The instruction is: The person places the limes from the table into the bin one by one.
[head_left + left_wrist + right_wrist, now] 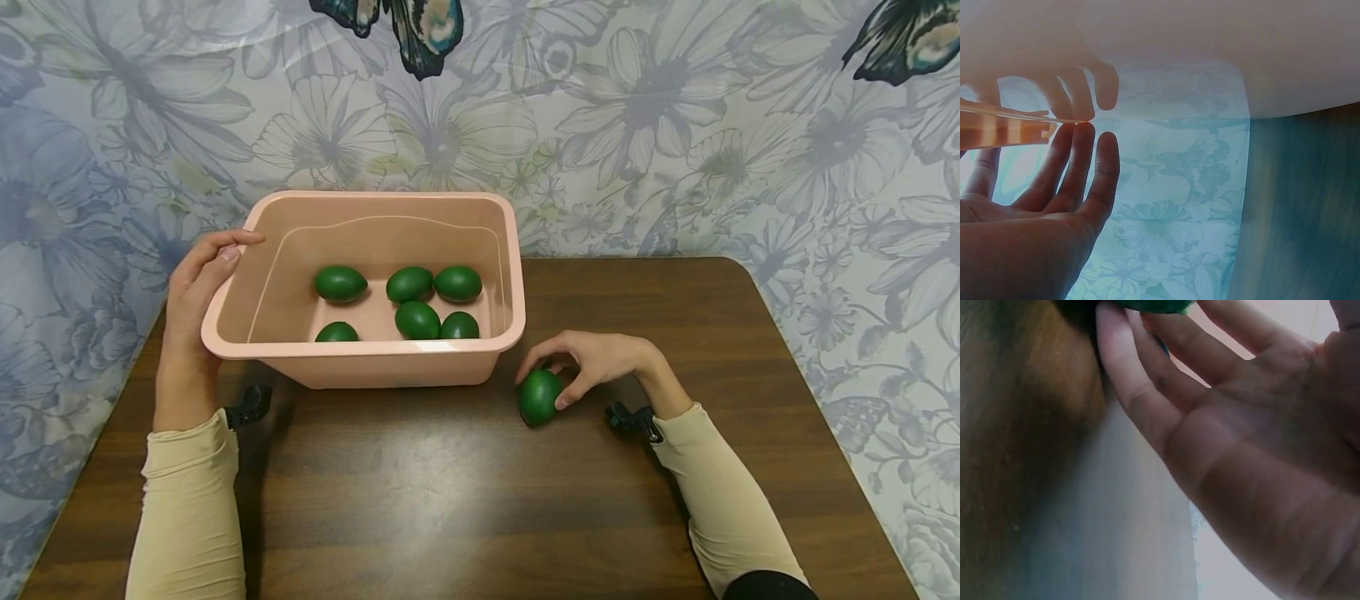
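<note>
A pink plastic tub (397, 367) stands on the table with several green eggs (341, 284) lying inside. At its left end my left hand (198, 287) grips the rim. In the left wrist view, the fingers (1107, 169) of that hand reach up against the tub's outer wall (1166, 37). My right hand (600, 362) holds another green egg (538, 397) between thumb and fingers, just right of the tub's front corner. The right wrist view shows only a strip of that egg (1160, 305) at the top, beside the fingers.
The brown wooden table (420, 500) carries the tub near its back edge. Behind and around it hangs or lies a flower-patterned covering (637, 150). A dark strapped device sits on each wrist.
</note>
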Demonstrator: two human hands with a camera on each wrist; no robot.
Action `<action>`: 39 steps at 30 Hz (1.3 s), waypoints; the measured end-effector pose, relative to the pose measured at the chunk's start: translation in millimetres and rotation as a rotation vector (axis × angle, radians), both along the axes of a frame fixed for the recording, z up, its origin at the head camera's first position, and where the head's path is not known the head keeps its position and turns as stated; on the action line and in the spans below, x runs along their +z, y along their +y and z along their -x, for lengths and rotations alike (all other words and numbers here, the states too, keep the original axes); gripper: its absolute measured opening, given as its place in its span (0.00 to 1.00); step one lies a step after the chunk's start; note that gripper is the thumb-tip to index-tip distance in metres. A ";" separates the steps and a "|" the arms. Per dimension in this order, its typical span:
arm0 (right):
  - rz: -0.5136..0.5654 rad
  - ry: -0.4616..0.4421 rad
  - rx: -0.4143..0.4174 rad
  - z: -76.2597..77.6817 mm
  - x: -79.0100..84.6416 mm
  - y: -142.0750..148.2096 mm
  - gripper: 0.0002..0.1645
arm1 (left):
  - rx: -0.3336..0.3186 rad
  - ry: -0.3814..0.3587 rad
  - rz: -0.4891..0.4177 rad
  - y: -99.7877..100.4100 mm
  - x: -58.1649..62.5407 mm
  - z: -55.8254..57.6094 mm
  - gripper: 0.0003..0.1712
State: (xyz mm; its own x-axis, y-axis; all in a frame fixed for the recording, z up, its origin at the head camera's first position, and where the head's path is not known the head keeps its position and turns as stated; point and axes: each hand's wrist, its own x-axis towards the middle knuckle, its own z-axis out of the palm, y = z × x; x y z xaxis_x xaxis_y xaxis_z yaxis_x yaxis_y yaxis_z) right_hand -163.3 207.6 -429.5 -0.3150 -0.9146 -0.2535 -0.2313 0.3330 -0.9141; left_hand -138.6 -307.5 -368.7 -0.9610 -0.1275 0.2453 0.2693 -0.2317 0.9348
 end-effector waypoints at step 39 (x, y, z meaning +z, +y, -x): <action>0.403 0.113 -0.672 18.5 18.0 41.2 0.31 | 0.003 -0.006 0.004 0.2 0.7 0.0 0.21</action>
